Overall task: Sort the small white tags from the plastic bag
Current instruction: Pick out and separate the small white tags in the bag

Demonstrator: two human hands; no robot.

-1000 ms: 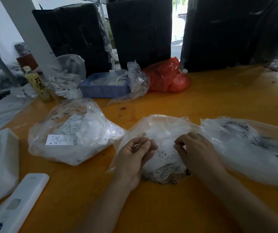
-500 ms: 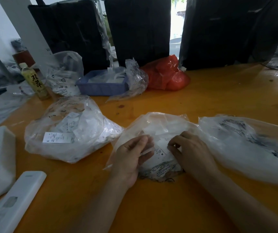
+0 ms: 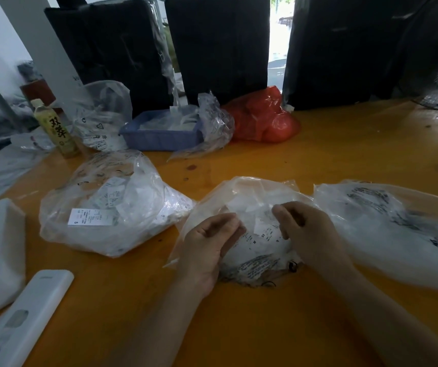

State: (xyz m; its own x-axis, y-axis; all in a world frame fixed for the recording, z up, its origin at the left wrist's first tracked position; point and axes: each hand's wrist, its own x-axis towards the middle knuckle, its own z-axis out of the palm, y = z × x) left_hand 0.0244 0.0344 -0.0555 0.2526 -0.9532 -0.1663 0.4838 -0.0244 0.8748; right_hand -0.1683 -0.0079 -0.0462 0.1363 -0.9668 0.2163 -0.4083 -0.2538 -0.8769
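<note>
Both my hands have drawn closer together over the middle bag (image 3: 241, 193) since a moment ago; my left hand (image 3: 207, 250) lies palm-in at its left side, fingers curled, thumb and fingertips pinching the clear film; my right hand (image 3: 305, 229) sits at its right side, fingers bent down and pinching the film near the top. White tags (image 3: 261, 230) show through the plastic between my hands, some printed with size letters; bag rests on the orange table (image 3: 345, 154), just in front of me. Second bag (image 3: 111, 205) of tags lies left of it, apart; third bag (image 3: 398, 229) lies right, touching the middle one. Farther back: blue tray (image 3: 159, 137), red bag (image 3: 263, 119), bottle (image 3: 54, 128). White remote (image 3: 24, 321) near my left forearm.
</note>
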